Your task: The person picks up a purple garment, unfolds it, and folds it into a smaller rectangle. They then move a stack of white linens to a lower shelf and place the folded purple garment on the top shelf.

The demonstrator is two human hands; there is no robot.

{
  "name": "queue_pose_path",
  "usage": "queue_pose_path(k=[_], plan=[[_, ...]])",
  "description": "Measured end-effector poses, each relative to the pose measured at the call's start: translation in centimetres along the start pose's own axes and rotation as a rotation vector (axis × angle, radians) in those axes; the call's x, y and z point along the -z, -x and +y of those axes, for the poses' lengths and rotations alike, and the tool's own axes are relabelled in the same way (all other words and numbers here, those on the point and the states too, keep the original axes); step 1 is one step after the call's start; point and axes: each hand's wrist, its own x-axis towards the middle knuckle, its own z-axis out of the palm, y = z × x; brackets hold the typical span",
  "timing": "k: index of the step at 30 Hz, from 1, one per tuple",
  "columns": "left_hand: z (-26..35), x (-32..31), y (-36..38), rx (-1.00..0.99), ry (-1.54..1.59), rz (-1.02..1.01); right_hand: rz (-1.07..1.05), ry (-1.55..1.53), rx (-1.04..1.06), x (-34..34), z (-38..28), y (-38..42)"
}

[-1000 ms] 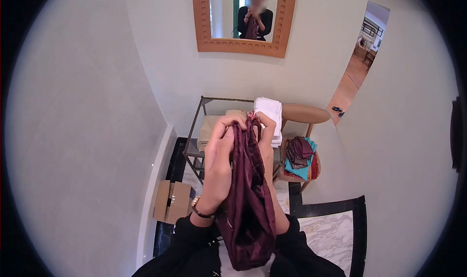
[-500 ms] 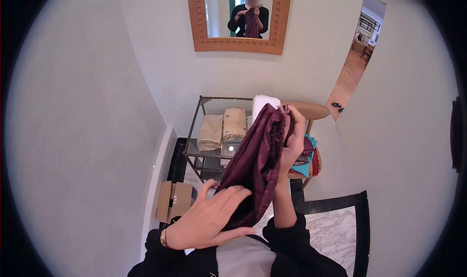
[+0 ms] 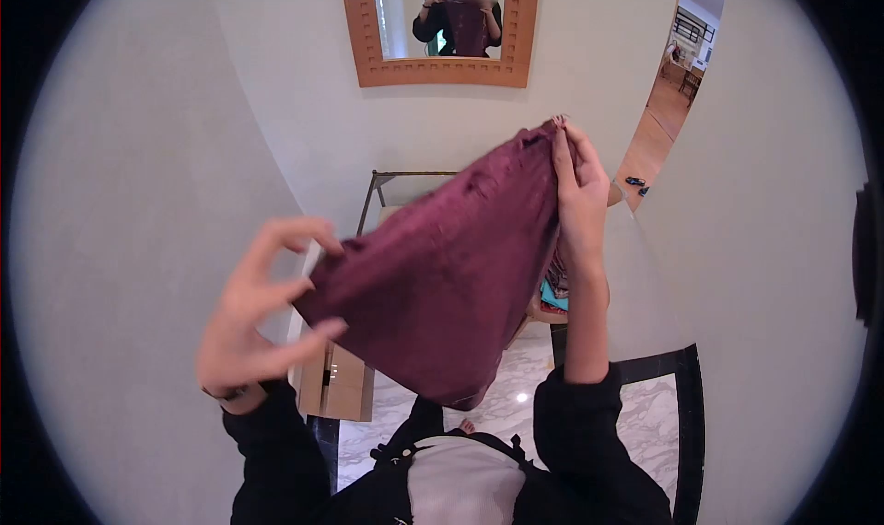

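Observation:
A dark maroon cloth [image 3: 433, 276] is spread in the air in front of me, its gathered upper edge slanting up to the right. At its upper right corner my right hand [image 3: 582, 184] pinches the edge between thumb and fingers. My left hand [image 3: 267, 309] is at the cloth's left corner, fingers apart and curved around it; the fingertips reach the fabric, but whether they grip it is unclear. The lower part of the cloth hangs loose over the floor.
Behind the cloth stands a metal-framed rack [image 3: 414, 173], mostly hidden. Folded fabrics [image 3: 554, 295] lie on a chair at the right. A cardboard box [image 3: 350, 387] sits on the marble floor [image 3: 645, 424]. A wooden-framed mirror [image 3: 442, 72] hangs on the wall.
The bunched cloth has been opened out wide. My right hand has moved up and slightly right, and my left hand has moved up and left to the cloth's other corner.

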Motion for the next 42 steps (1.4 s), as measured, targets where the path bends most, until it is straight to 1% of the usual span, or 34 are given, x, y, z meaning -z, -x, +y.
queue_pose_path(k=[1, 3, 5, 6, 8, 9, 11, 12, 15, 16, 19, 20, 23, 24, 27, 28, 30, 31, 33, 35, 38, 41, 42], plan=[[-0.5, 0.5, -0.4, 0.058, -0.030, 0.006, -0.058, -0.045, -0.064, 0.3, -0.3, -0.6], [-1.6, 1.5, -1.0, 0.173, -0.089, 0.019, -0.099, -0.045, -0.100, 0.4, -1.0, -1.5], [-3.2, 3.7, -1.7, 0.167, -0.163, -0.044, -0.137, 0.004, -0.139, 0.0, -1.5, -2.5], [-4.2, 4.7, -2.1, 0.163, -0.202, -0.075, -0.133, -0.014, -0.079, -0.2, -1.4, -3.3], [-5.9, 6.2, -3.5, 0.292, 0.051, -0.048, -0.125, -0.054, 0.041, -0.9, -0.9, -5.2], [-6.6, 7.0, -4.2, 0.357, 0.177, -0.034, -0.155, -0.049, 0.043, -1.2, -0.8, -6.0], [-8.7, 8.2, -6.0, 0.312, 0.001, 0.002, -0.217, -0.041, 0.050, -1.9, -0.5, -7.6], [-9.5, 8.8, -6.9, 0.289, -0.087, 0.022, -0.215, -0.051, 0.046, -2.3, -0.2, -8.5], [-10.8, 10.5, -9.3, 0.225, 0.032, -0.040, -0.222, -0.078, 0.138, -2.8, 0.7, -12.1], [-10.9, 10.7, -10.1, 0.227, -0.020, -0.029, -0.208, -0.121, 0.175, -3.2, 0.5, -12.9], [-11.1, 10.9, -11.8, 0.329, -0.370, 0.047, -0.293, -0.034, 0.121, -3.7, 1.1, -15.1], [-11.3, 11.2, -12.2, 0.308, -0.356, 0.042, -0.288, -0.041, 0.158, -3.7, 1.3, -16.1], [-11.9, 11.4, -13.1, 0.194, -0.037, 0.090, -0.216, -0.050, 0.236, -3.4, 0.4, -17.5], [-13.1, 12.1, -13.5, 0.227, -0.259, 0.081, -0.251, 0.051, 0.109, -4.1, -2.3, -15.6], [-11.9, 11.8, -14.1, 0.153, -0.262, 0.101, -0.352, 0.109, 0.085, -3.5, -2.4, -16.4], [-11.9, 11.8, -14.1, 0.147, -0.176, 0.145, -0.349, 0.066, 0.084, -3.3, -2.7, -16.5], [-11.8, 12.0, -14.0, 0.139, -0.208, 0.171, -0.344, -0.014, 0.071, -2.9, -3.2, -16.3], [-11.6, 12.1, -14.1, 0.136, -0.225, 0.183, -0.361, 0.009, 0.077, -2.8, -2.8, -16.7], [-11.2, 12.3, -14.1, 0.149, -0.158, 0.176, -0.392, 0.053, 0.095, -2.7, -2.3, -17.7], [-10.7, 12.4, -14.0, 0.158, -0.091, 0.172, -0.429, 0.016, 0.039, -2.1, -2.6, -18.0], [-11.1, 13.0, -14.2, 0.164, -0.275, 0.121, -0.482, -0.027, -0.067, -2.3, -3.3, -17.4], [-9.9, 12.9, -14.4, 0.144, -0.281, 0.053, -0.532, -0.136, -0.117, -1.8, -3.4, -17.6], [-9.6, 12.9, -14.5, 0.123, -0.259, 0.068, -0.549, -0.184, -0.125, -1.7, -3.4, -17.7]])
